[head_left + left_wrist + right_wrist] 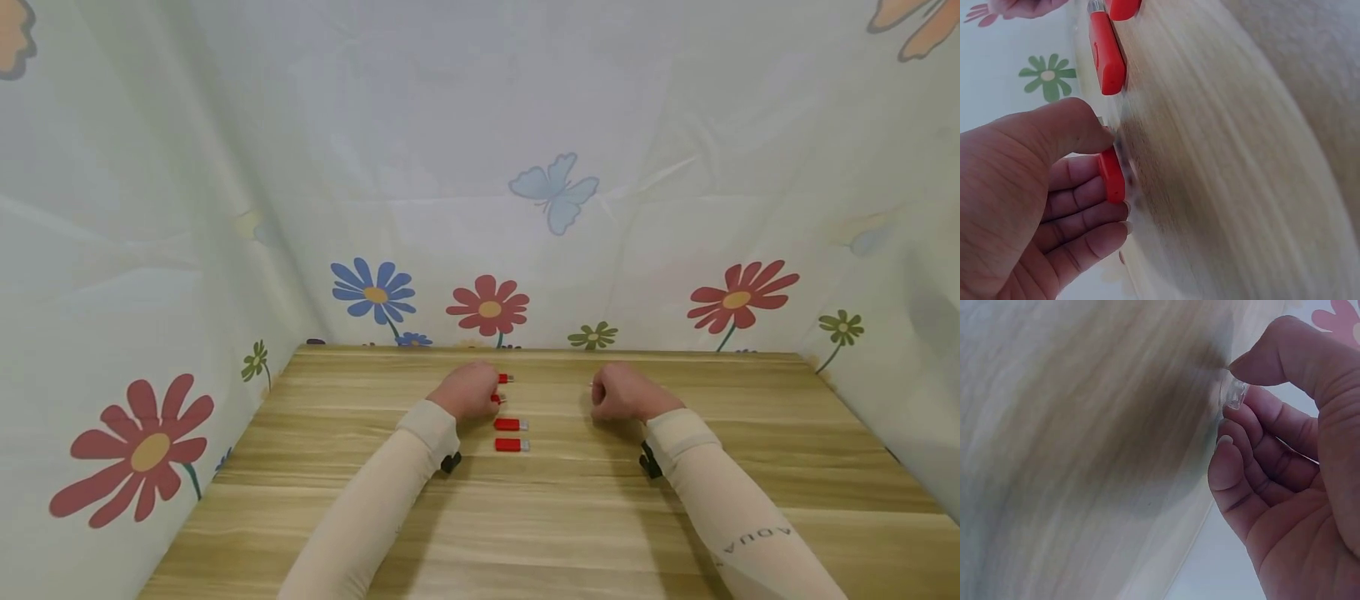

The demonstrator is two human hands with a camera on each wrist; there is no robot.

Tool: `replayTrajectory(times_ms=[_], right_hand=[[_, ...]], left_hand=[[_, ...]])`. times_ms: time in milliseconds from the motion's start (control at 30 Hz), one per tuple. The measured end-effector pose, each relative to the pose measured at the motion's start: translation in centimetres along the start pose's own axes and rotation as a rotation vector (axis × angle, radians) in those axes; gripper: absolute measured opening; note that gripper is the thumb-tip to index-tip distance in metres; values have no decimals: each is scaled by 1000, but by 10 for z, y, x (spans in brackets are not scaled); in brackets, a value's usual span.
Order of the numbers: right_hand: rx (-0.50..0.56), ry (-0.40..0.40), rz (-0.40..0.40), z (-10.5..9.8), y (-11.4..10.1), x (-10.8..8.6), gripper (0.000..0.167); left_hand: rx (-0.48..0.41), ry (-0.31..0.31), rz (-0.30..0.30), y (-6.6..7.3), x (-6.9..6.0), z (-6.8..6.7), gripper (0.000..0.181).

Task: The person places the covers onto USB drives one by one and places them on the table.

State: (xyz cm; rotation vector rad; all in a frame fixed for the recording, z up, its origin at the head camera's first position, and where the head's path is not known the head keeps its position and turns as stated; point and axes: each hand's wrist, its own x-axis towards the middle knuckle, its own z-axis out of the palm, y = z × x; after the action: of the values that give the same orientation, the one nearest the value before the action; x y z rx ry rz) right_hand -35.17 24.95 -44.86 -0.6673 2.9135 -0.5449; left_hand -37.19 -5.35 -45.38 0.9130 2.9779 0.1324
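My left hand is over the back end of a column of red USB flash drives. In the left wrist view its thumb and fingers pinch one red USB flash drive close to the wooden surface. Two more red drives, a nearer one and one just behind it, lie flat with pale ends pointing right. Another red drive shows partly beside the left knuckles. My right hand is apart, to the right. Between its thumb and index finger it pinches a small clear plastic cap, low over the table.
The wood-grain table runs back to a white curtain printed with flowers and a butterfly. The curtain also stands along the left and right sides. A dark strap piece sits under the right wrist.
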Motion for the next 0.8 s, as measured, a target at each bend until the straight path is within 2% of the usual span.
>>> replayTrajectory(times_ms=[233,433,700,800], right_hand=[[-11,6,-46,0,-1,-2,12],[23,10,-26,-3,-2,-4,11],[29,54,-109,-10,-8,-10,8],[44,63,-134,-11,-12,-13,10]], left_hand=[[7,17,-10,1,-2,-5,28],[21,43,-12,2,-6,-8,29],[-20,-3,-43,9,-16,-20,23],[-47,-8,-38,12,-19,-23,20]])
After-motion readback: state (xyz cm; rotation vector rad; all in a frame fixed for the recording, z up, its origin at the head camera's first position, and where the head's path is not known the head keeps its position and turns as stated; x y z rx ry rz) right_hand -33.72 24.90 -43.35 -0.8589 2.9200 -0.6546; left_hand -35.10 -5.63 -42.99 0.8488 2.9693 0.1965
